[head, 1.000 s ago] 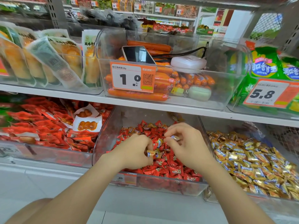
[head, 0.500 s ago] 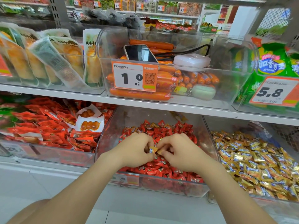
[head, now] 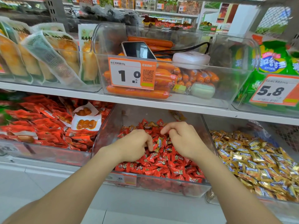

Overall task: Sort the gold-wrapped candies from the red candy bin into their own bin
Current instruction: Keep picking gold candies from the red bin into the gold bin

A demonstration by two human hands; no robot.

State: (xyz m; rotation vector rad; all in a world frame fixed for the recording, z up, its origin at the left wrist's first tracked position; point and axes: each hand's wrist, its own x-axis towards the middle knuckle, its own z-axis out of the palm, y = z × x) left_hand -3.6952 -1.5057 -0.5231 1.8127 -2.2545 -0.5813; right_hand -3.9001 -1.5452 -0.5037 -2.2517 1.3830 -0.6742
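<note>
The clear red candy bin (head: 155, 187) sits on the lower shelf, heaped with red-wrapped candies (head: 163, 164). Both my hands are inside it, over the pile. My left hand (head: 135, 145) curls downward, and its thumb and fingers pinch a gold-wrapped candy (head: 159, 141) that sticks out to the right. My right hand (head: 183, 140) hovers just right of that candy with its fingers curled under and the index finger pointing left. Its palm is hidden. More gold wrappers (head: 149, 124) show at the back of the pile. The gold candy bin (head: 258, 160) stands directly to the right.
A bin of red snack packs (head: 40, 126) sits to the left. On the shelf above, a sausage bin (head: 161, 94) holds a phone (head: 137, 50), a white case and a green case. Price tags hang on the bin fronts. A white shelf ledge runs below.
My hands have drawn slightly apart after meeting over the gold candy. The right hand has shifted up and to the right. The view has tilted a little.
</note>
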